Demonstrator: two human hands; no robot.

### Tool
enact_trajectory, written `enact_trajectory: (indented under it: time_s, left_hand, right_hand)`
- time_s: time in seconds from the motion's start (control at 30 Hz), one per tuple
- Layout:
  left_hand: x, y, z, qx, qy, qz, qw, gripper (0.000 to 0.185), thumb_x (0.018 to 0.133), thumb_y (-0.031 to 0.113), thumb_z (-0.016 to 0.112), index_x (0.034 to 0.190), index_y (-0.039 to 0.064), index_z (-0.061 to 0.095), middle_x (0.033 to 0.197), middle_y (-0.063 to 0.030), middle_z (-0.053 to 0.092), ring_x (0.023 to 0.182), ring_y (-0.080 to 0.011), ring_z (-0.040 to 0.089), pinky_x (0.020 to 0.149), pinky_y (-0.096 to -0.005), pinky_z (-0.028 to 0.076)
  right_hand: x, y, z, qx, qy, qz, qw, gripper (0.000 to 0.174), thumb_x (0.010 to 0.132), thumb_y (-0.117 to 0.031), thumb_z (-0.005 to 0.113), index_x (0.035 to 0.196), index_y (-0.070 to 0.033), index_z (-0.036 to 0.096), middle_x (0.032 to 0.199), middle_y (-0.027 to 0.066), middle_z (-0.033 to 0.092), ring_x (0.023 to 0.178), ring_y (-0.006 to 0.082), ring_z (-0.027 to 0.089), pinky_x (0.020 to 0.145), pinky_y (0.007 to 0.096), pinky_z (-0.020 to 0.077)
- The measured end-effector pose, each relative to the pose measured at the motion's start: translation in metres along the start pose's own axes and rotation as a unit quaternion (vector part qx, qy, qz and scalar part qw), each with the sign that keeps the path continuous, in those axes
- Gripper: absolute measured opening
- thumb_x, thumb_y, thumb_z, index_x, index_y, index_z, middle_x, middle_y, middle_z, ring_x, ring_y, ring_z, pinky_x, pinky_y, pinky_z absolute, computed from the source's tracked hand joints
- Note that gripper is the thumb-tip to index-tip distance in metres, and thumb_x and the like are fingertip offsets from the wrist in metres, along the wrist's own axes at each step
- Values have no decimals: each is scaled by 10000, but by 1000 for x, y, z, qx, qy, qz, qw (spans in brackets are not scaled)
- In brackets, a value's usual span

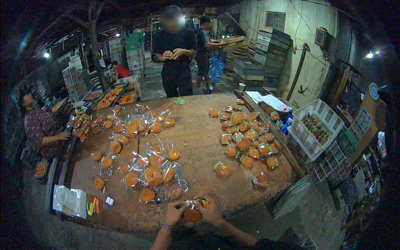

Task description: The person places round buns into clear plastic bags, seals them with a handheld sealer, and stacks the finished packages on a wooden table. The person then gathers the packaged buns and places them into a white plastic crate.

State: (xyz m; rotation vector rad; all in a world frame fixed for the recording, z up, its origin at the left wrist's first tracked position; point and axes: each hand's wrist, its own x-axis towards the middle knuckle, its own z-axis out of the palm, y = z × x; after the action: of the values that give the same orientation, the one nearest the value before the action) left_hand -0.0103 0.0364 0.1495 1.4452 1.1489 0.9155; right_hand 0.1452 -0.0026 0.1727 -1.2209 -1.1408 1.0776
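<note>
At the table's near edge, my left hand (175,212) pinches the gathered neck of a clear plastic bag. Inside that bag is a round orange-brown bun (192,216), low between my hands. My right hand (211,213) meets the bag neck from the other side and also holds a small orange object (205,202), possibly a lighter. Just beyond my hands lie several bagged buns (153,176) with loose, open-looking bag ends. Over to the right is a heap of bagged buns (243,143), many with green tags at their necks.
The wooden tabletop (193,140) carries more bagged buns (132,126) at back left. Plastic packets (69,201), colored sticks (94,205) and a small white box (109,201) lie front left. Papers (275,103) and a white crate (322,125) are right. People stand beyond and left.
</note>
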Motion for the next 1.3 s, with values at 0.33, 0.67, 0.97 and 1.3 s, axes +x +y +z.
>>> enact_trajectory:
  time_s: [0.33, 0.67, 0.97, 1.3]
  left_hand:
    - [24, -24, -16, -66, 49, -25, 996, 230, 675, 181, 759, 766, 22, 619, 665, 2, 592, 600, -75, 517, 559, -216, 413]
    - [17, -35, -24, 83, 8, 111, 990, 377, 723, 254, 712, 992, 10, 610, 804, -57, 630, 728, -113, 567, 710, -271, 458]
    - [11, -70, -24, 57, 76, 41, 995, 249, 798, 275, 637, 863, 34, 639, 714, -42, 610, 644, -109, 531, 594, -264, 428]
    - [-30, -70, -13, 59, 61, -80, 993, 250, 804, 280, 633, 901, 50, 641, 740, -24, 600, 679, -89, 528, 610, -250, 433]
  right_hand:
    - [16, 21, 17, -219, -24, -137, 966, 228, 808, -212, 626, 931, -20, 626, 908, 152, 618, 850, 268, 601, 742, 331, 470]
    - [31, 86, 13, -170, -73, 93, 978, 191, 818, -199, 621, 942, -60, 660, 965, 72, 630, 878, 172, 577, 809, 316, 440]
    - [45, 120, -9, -241, -50, 160, 956, 380, 774, -297, 647, 1061, -57, 581, 988, 119, 608, 869, 252, 590, 732, 375, 478]
    - [19, 140, -10, -467, -112, -69, 875, 483, 739, -276, 646, 1170, -108, 506, 1225, 204, 428, 988, 391, 525, 808, 452, 458]
